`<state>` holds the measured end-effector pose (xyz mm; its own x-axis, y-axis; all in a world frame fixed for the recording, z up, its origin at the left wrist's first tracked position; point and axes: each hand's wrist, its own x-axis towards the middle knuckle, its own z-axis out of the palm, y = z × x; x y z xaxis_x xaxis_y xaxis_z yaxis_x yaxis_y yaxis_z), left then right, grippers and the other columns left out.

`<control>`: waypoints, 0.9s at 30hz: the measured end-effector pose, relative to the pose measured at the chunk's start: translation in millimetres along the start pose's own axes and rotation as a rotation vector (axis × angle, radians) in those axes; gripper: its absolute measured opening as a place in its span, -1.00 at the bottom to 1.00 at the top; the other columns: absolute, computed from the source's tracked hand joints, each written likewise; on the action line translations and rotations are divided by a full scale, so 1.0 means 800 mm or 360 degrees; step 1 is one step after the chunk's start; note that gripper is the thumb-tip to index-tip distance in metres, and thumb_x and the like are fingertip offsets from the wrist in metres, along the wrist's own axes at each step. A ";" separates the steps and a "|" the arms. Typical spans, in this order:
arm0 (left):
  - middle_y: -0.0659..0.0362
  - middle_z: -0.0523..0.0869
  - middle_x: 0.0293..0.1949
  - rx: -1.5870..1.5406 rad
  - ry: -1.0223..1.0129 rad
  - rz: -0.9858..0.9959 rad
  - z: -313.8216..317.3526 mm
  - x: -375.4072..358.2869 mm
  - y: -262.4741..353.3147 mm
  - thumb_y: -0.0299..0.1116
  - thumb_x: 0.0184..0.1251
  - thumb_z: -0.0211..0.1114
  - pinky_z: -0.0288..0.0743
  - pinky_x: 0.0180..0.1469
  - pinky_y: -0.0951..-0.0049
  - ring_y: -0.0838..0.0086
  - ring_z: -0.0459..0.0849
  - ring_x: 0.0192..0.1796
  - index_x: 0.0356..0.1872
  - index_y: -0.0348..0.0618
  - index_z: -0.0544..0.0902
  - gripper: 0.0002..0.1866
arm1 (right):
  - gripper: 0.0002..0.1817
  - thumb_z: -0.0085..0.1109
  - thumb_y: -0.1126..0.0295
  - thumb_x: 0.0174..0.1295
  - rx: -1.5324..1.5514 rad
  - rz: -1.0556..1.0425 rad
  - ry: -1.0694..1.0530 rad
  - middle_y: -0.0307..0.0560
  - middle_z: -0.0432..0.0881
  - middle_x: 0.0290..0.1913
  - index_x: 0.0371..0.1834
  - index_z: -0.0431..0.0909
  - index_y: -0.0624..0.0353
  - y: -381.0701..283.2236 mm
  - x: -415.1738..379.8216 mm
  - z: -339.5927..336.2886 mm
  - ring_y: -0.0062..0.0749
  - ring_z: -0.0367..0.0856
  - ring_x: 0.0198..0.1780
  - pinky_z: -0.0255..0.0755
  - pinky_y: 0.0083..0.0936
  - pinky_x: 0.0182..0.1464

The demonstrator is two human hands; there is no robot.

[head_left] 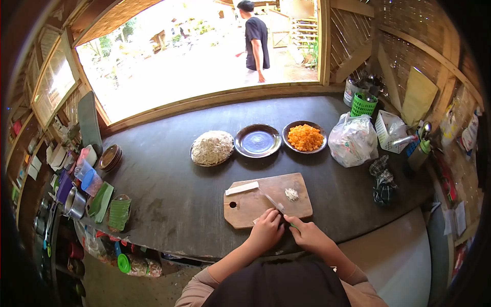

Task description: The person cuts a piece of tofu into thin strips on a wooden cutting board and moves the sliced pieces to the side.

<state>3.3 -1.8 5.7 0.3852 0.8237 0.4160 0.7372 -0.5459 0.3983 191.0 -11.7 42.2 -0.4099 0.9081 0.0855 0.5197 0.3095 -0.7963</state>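
My right hand (309, 236) is closed round the green handle of a knife (273, 200), whose blade points up and left over the wooden cutting board (235, 214). Beside the blade, my left hand (266, 228) has its fingers curled down on the board's front part. A bit of a white food piece (255, 221) peeks out at its left side; the rest is hidden under the fingers. One longer white block (242, 189) lies at the board's back left. Thin white shreds (291, 194) form a small heap on the right.
Behind the board stand a plate of pale shreds (212, 148), an empty dark plate (258, 140) and a plate of orange pieces (305, 137). A filled plastic bag (353, 140) and dark cloth (382, 181) lie right. Banana leaf (119, 214) lies left. Outside, a person (257, 43) stands.
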 end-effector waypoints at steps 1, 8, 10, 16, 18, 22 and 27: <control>-0.08 0.63 0.03 0.0002 -0.0001 0.0003 0.001 0.000 -0.001 -0.37 0.20 0.36 0.49 0.27 0.20 0.05 0.54 0.25 -0.07 -0.40 0.63 -0.66 | -0.59 0.05 0.36 0.41 0.0001 0.0001 0.0005 0.38 0.64 -0.35 0.32 0.44 -0.04 0.001 -0.001 0.001 0.29 0.66 -0.30 0.52 -0.02 -0.24; -0.02 0.63 0.06 0.0071 0.0042 0.0025 0.006 -0.003 -0.006 -0.31 0.23 0.34 0.53 0.20 0.19 0.14 0.54 0.26 -0.08 -0.34 0.64 -0.67 | -0.58 0.06 0.31 0.42 -0.0010 0.0319 -0.0196 0.36 0.65 -0.32 0.34 0.43 -0.06 -0.026 -0.030 -0.033 0.31 0.66 -0.29 0.52 -0.07 -0.21; -0.03 0.63 0.08 0.0085 0.0076 0.0045 0.005 -0.003 -0.005 -0.31 0.23 0.34 0.52 0.21 0.20 0.14 0.54 0.27 -0.06 -0.35 0.64 -0.66 | -0.56 0.06 0.29 0.42 -0.0025 0.0346 -0.0237 0.32 0.66 -0.32 0.36 0.42 -0.07 -0.024 -0.037 -0.037 0.27 0.66 -0.32 0.52 -0.14 -0.21; -0.10 0.61 0.08 0.0027 -0.0008 -0.0001 -0.004 0.000 0.002 -0.33 0.23 0.35 0.46 0.30 0.20 0.04 0.52 0.27 -0.06 -0.43 0.63 -0.64 | -0.59 0.06 0.32 0.41 -0.0044 0.0298 -0.0178 0.39 0.64 -0.33 0.32 0.44 -0.08 -0.017 -0.021 -0.019 0.33 0.65 -0.28 0.52 0.03 -0.21; -0.11 0.62 0.08 0.0026 -0.0001 0.0017 0.002 0.000 -0.002 -0.33 0.23 0.35 0.46 0.30 0.20 0.04 0.52 0.27 -0.05 -0.43 0.63 -0.63 | -0.59 0.06 0.31 0.42 -0.0133 0.0040 -0.0011 0.37 0.65 -0.32 0.33 0.44 -0.09 0.000 -0.006 0.003 0.32 0.65 -0.25 0.52 0.03 -0.18; -0.11 0.62 0.07 0.0033 0.0009 0.0024 0.005 -0.002 -0.005 -0.33 0.22 0.35 0.46 0.31 0.20 0.04 0.52 0.28 -0.05 -0.44 0.63 -0.62 | -0.59 0.05 0.27 0.43 0.0024 0.0169 -0.0094 0.36 0.67 -0.29 0.34 0.43 -0.09 -0.012 -0.007 -0.014 0.33 0.65 -0.23 0.52 0.03 -0.16; -0.12 0.62 0.08 0.0050 0.0025 0.0023 0.004 -0.002 -0.003 -0.32 0.22 0.35 0.46 0.31 0.20 0.05 0.52 0.28 -0.04 -0.45 0.62 -0.61 | -0.58 0.06 0.24 0.43 0.0056 0.0424 -0.0260 0.38 0.67 -0.27 0.34 0.43 -0.10 -0.025 -0.033 -0.038 0.32 0.67 -0.22 0.52 -0.04 -0.16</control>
<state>2.5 -1.4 1.2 0.3875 0.8129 0.4348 0.7488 -0.5526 0.3660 214.4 -33.4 74.1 -0.3790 0.8978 -0.2242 0.5999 0.0539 -0.7982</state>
